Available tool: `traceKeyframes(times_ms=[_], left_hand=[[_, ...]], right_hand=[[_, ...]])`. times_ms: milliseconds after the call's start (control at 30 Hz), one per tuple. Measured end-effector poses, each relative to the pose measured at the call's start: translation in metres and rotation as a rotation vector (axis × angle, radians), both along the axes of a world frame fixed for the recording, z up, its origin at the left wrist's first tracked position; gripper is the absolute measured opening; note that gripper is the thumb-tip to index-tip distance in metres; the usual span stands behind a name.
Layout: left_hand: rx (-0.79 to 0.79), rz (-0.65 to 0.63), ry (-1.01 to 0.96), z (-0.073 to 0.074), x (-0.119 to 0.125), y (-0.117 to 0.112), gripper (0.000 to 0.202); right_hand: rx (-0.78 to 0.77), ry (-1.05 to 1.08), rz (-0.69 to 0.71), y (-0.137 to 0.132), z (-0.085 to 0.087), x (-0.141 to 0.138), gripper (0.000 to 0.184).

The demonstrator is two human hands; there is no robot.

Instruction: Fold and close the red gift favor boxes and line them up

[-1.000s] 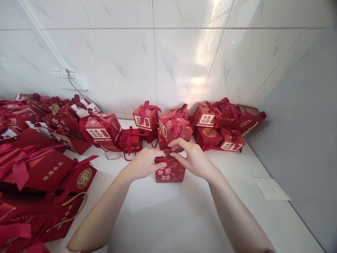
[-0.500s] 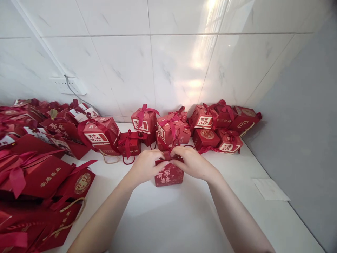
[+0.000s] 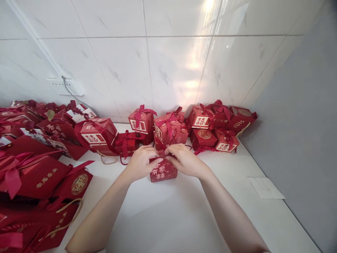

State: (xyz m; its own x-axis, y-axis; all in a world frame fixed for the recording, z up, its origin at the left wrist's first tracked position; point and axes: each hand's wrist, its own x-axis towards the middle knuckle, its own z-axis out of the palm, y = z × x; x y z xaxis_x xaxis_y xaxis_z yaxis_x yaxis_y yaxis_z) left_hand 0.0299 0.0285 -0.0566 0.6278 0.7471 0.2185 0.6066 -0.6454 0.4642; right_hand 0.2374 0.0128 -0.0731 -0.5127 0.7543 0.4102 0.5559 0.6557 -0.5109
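A small red gift box [image 3: 163,172] with pale lettering on its front stands on the white tabletop before me. Its dark red ribbon [image 3: 162,153] shows as a loop at the top, between my fingers. My left hand [image 3: 144,162] pinches at the ribbon from the left, thumb along the box's top edge. From the right, my right hand [image 3: 185,161] is closed on the ribbon too, its thumb pointing inward. The fingertips partly hide the top of the box and the ribbon ends.
Behind my hands stand several red boxes with bows, such as a stacked one [image 3: 168,130] and a larger one [image 3: 98,135]. A big heap of red gift bags [image 3: 44,175] fills the left side. White paper [image 3: 266,187] lies right, beside a grey panel [image 3: 295,123]. Tiled wall behind.
The view has shifted slightly, so most things sit a little further left. The box now tilts slightly, and both hands stay at its top with the ribbon.
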Motion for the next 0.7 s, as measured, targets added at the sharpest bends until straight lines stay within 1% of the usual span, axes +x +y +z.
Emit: traceKeyframes(times_ms=[67, 167, 233, 267, 333, 433, 567, 700], left_hand=[[-0.023, 0.017, 0.007, -0.001, -0.001, 0.001, 0.024], [-0.19, 0.095, -0.031, -0.002, -0.007, 0.003, 0.025], [-0.299, 0.146, -0.034, 0.0, -0.013, 0.004, 0.031], [-0.328, 0.165, -0.016, 0.001, -0.016, 0.004, 0.034], [-0.349, 0.182, 0.031, 0.004, -0.021, 0.005, 0.038], [-0.371, 0.171, 0.049, 0.006, -0.022, 0.006, 0.039], [-0.363, 0.188, 0.031, 0.002, -0.017, 0.008, 0.039], [-0.359, 0.19, 0.0, -0.003, -0.015, 0.009, 0.04]], right_hand=[[-0.033, 0.029, 0.005, 0.001, 0.0, 0.002, 0.013], [-0.12, 0.07, -0.008, 0.001, 0.002, 0.009, 0.017], [-0.144, 0.091, -0.06, 0.0, 0.004, 0.014, 0.019], [-0.144, 0.1, -0.086, 0.0, 0.004, 0.016, 0.02], [-0.141, 0.116, -0.1, -0.001, 0.005, 0.017, 0.02], [-0.145, 0.123, -0.05, -0.001, 0.003, 0.012, 0.02], [-0.113, 0.132, -0.052, 0.001, -0.004, 0.001, 0.014], [-0.089, 0.14, -0.082, 0.002, -0.006, -0.004, 0.014]])
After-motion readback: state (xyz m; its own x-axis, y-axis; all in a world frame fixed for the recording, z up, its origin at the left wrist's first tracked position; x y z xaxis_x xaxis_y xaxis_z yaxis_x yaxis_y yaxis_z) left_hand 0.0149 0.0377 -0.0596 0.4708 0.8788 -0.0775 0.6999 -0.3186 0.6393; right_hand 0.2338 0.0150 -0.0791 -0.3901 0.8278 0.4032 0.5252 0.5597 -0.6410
